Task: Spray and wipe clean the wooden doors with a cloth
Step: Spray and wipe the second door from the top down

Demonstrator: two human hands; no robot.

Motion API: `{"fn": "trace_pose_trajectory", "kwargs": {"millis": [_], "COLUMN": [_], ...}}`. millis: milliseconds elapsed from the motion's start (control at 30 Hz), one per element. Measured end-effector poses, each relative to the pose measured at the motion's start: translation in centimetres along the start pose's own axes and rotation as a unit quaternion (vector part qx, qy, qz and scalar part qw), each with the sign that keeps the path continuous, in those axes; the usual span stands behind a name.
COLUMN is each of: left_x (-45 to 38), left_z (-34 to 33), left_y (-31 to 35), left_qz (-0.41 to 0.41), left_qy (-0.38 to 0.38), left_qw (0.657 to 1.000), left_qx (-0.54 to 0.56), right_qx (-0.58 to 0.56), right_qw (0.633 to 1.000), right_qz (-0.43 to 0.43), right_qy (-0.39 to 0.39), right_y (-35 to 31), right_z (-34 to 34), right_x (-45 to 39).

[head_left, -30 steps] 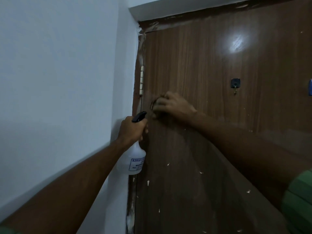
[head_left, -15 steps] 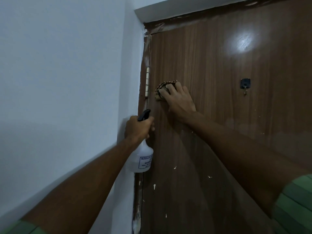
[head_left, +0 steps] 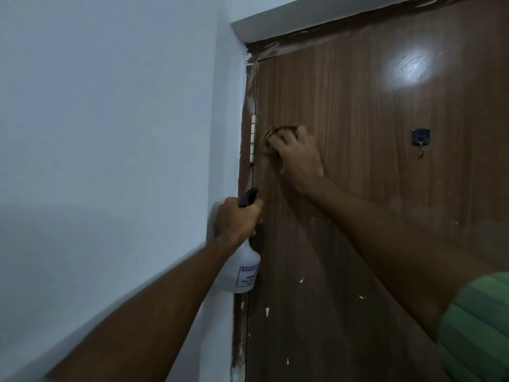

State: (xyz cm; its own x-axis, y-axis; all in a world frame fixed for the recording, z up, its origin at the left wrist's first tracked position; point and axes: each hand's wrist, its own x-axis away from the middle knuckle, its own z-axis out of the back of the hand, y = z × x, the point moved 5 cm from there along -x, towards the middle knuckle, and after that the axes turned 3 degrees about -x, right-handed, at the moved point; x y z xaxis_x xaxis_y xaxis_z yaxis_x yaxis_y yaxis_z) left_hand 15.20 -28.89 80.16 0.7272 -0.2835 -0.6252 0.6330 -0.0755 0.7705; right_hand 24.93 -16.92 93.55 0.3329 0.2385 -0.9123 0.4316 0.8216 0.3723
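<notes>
The door, brown wood grain flecked with small pale spots, fills the right of the view, and the wiping step looks to be in hand. The right hand lies against the panel near its hinged edge, its fingers bent over a bunched cloth that peeks out above and to the left of them, pressed to the wood. Just left of those fingers sits the hinge on the frame; well to their right a small dark hook is fixed on the panel. Below them the left hand holds a spray bottle, fingers wrapped round its neck under the black trigger head, the white body hanging beneath the fist beside the door's edge and the pale wall. The next move probably calls for carrying the cloth in firm strokes away from the hinge side, over the spotted wood lower down, with a fresh spray first wherever the panel looks dry.
</notes>
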Motion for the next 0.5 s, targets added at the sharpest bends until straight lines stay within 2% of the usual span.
{"fn": "trace_pose_trajectory", "kwargs": {"millis": [67,133,167,200,233,267,333,400,433,500], "left_x": [0.2,0.4,0.4,0.5,0.5,0.4,0.9,1.5,1.9,2.7], "left_z": [0.6,1.2,1.4,1.4,1.3,1.3,0.9,0.4,0.2,-0.2], "left_y": [0.2,0.5,0.7,0.9,0.9,0.8,0.0,-1.1,-1.7,-2.7], "left_qz": [-0.012,-0.027,-0.033,-0.035,-0.032,-0.027,-0.016,-0.009,-0.010,-0.020], "left_qy": [0.029,0.056,0.062,0.063,0.060,0.057,0.052,0.049,0.047,0.042], "left_qw": [0.999,0.998,0.997,0.997,0.997,0.997,0.997,0.998,0.998,0.999], "left_qx": [0.024,0.026,0.023,0.028,0.037,0.045,0.049,0.038,0.032,0.022], "right_qx": [-0.020,-0.013,0.004,0.018,0.030,0.032,0.032,0.013,0.005,-0.008], "right_qw": [0.992,0.952,0.930,0.922,0.931,0.952,0.990,0.999,0.999,0.987], "right_qz": [0.115,0.278,0.332,0.353,0.338,0.287,0.129,0.044,0.043,0.141], "right_qy": [-0.036,-0.125,-0.160,-0.161,-0.138,-0.103,-0.040,-0.021,-0.027,-0.080], "right_y": [-2.8,-5.0,-5.2,-5.0,-4.4,-3.6,-2.0,-2.4,-3.3,-5.7], "right_z": [-1.9,-3.9,-4.3,-4.0,-3.6,-3.0,-1.4,-1.1,-1.5,-2.8], "right_x": [3.1,6.5,7.0,6.5,5.3,3.7,1.3,1.4,2.3,5.0]}}
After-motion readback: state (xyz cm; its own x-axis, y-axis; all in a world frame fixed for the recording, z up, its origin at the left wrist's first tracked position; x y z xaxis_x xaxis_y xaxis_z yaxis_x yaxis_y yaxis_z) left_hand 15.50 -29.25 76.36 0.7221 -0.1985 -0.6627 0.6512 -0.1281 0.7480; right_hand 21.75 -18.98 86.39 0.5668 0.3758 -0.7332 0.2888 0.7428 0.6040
